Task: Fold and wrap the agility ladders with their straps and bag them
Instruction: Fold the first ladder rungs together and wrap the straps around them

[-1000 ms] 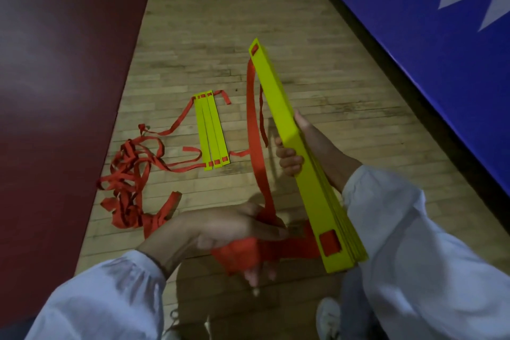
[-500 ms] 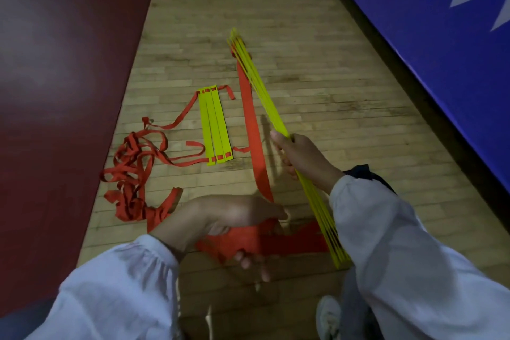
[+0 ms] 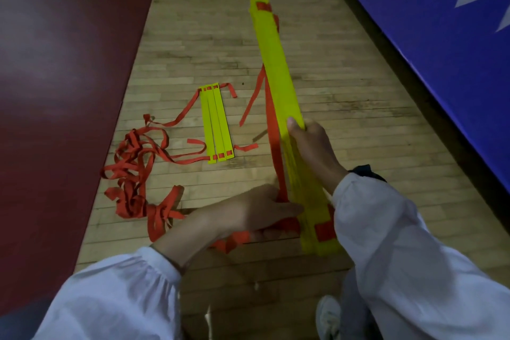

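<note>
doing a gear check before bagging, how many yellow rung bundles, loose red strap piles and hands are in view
yellow rung bundles: 2 (held rung bundle, floor rung bundle)
red strap pile: 1
hands: 2 (left hand, right hand)
total: 5

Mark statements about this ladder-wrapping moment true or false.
1. The right hand grips the stacked yellow rungs. True.
2. The left hand is empty. False: it holds the red strap beside the stack.
3. Some loose rungs lie flat on the wooden floor. True.
4. The strap tangle lies right of the held stack. False: it lies to its left.
</note>
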